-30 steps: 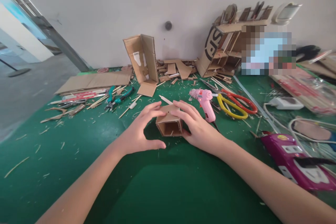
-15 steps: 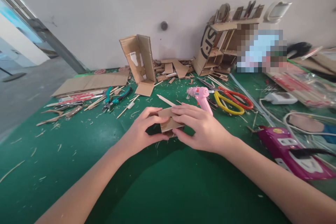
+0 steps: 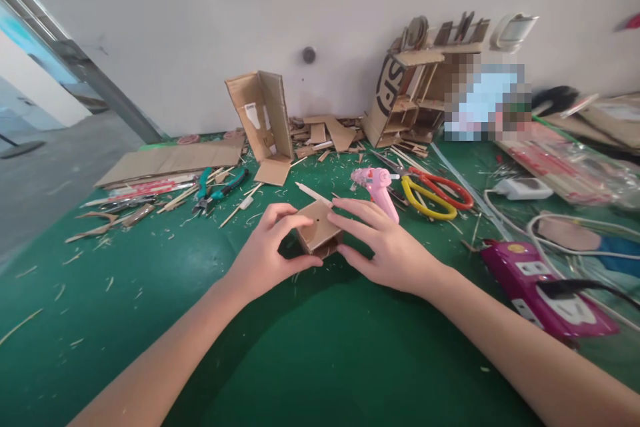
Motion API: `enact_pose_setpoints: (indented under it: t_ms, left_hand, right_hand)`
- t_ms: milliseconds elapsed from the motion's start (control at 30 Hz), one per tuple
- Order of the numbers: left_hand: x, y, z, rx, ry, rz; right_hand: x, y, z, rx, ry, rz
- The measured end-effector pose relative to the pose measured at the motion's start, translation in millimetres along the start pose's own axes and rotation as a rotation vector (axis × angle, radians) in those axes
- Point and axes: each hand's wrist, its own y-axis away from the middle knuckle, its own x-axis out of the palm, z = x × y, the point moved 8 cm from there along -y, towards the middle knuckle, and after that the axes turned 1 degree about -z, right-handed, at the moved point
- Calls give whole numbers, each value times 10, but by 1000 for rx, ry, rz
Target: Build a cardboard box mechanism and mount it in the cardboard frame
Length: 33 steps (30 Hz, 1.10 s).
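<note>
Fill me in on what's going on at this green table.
A person is handling a small cardboard box with both bare hands. The left hand has its fingers on top and thumb low at the near side; the right hand touches the box's other side. A small hole shows in the top. Beyond the hands, a pink glue gun, scissors and pliers lie on the table.
</note>
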Motion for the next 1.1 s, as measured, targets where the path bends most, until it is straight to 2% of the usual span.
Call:
enact_pose_setpoints:
  t_ms: [133,267,500,600,733,1000,1100]
  left_hand:
    - [30,12,78,-66,17,55]
    - [-6,-1,111,-39,86,92]
    - [36,18,222,-125,455,120]
    - [50,37,233,-139,510,105]
    - [37,36,228,-119,525,69]
    - [52,33,123,-88,416,34]
    - [-8,29,28,-58,326,-30]
  right_hand:
    - [15,-29,16,-19,-51,-20]
    - [2,-78,56,2,-73,-1]
    - [-37,-130,41,74,39,32]
    - [-8,-127,89,15,67,47]
    - [77,-102,171,-67,44,116]
    - [78,-68,215,-109,86,59]
    - [98,-65,217,-105,128,55]
